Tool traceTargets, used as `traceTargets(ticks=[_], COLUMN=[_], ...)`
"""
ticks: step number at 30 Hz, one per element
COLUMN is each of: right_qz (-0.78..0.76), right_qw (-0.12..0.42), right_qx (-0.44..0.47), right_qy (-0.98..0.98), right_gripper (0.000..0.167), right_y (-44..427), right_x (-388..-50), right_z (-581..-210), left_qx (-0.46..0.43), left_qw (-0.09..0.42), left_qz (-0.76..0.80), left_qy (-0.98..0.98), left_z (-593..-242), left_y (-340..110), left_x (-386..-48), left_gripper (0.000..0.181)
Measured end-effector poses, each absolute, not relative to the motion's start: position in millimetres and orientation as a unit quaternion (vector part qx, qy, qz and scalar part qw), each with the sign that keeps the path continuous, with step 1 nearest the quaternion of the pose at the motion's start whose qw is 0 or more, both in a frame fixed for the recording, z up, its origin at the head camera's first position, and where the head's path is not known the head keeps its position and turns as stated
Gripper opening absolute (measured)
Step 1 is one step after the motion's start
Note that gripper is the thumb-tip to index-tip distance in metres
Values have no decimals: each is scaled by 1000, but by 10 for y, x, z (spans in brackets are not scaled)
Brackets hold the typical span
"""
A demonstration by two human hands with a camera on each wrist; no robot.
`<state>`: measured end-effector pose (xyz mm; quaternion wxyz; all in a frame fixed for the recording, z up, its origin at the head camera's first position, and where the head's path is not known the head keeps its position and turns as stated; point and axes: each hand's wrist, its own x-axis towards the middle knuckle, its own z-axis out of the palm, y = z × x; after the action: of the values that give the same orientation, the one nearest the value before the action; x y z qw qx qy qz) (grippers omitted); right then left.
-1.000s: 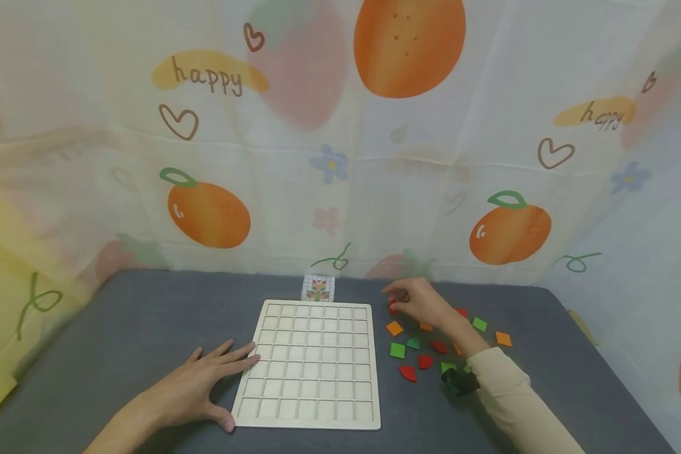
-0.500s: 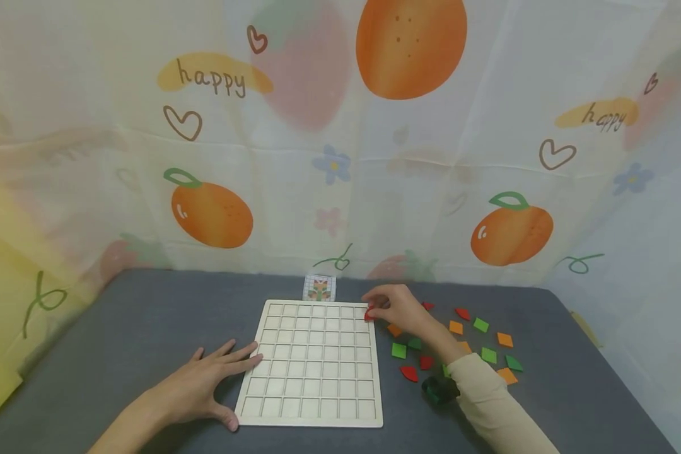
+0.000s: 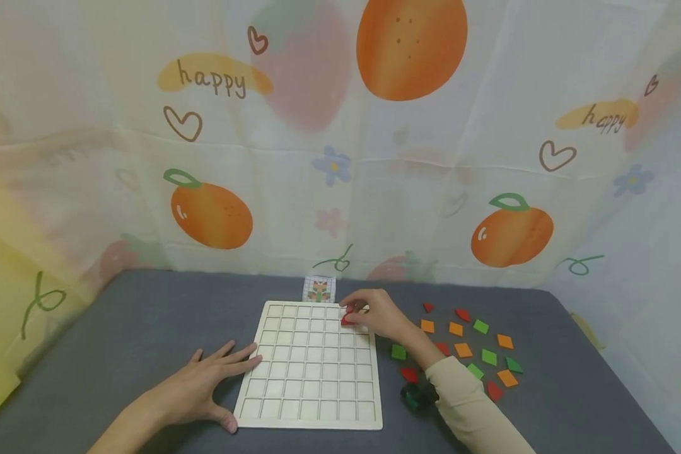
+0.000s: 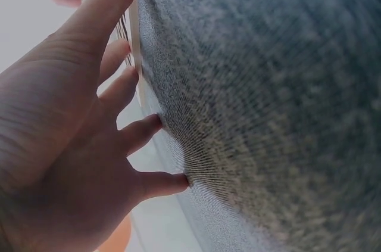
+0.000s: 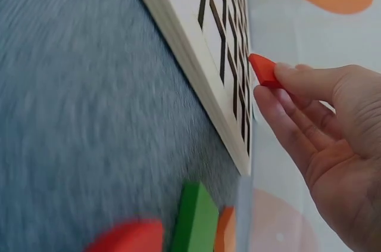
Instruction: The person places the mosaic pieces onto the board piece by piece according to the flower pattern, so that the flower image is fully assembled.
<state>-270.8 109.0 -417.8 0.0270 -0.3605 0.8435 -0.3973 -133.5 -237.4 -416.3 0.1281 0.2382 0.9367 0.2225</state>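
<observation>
A pale wooden grid board [image 3: 309, 366] lies on the grey tabletop. My right hand [image 3: 377, 313] is over the board's upper right part. Between thumb and fingers it pinches a red piece [image 3: 347, 317]; in the right wrist view that red piece [image 5: 262, 71] looks thick, with a pointed corner, held just off the grid. My left hand [image 3: 195, 388] lies spread at the board's left side, its fingertips on the edge and its thumb by the lower left corner. In the left wrist view the fingers of my left hand [image 4: 77, 127] are stretched apart, some touching the cloth.
Several loose red, orange and green pieces lie right of the board, among them an orange square [image 3: 456, 329] and a green square [image 3: 489, 357]. A small printed pattern card [image 3: 320, 289] sits behind the board. A fruit-patterned curtain [image 3: 403, 189] hangs behind the table.
My right hand has moved left from the loose pieces, carrying the red piece past the board's right edge to above its upper right cells. My left hand stays at the board's side.
</observation>
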Motion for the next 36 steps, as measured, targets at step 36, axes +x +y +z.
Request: traceTargets(ticks=[36], right_qz=[-365], right_qw=[70], right_qx=[-358], right_qy=[857], right_gripper=[23], right_y=[803], right_x=[-2681], right_z=[-4216], left_qx=[238], left_qw=[136], left_qz=[236], left_qy=[932], left_z=[-4189], left_y=[-2397], left_x=[-1344], left_gripper=[108])
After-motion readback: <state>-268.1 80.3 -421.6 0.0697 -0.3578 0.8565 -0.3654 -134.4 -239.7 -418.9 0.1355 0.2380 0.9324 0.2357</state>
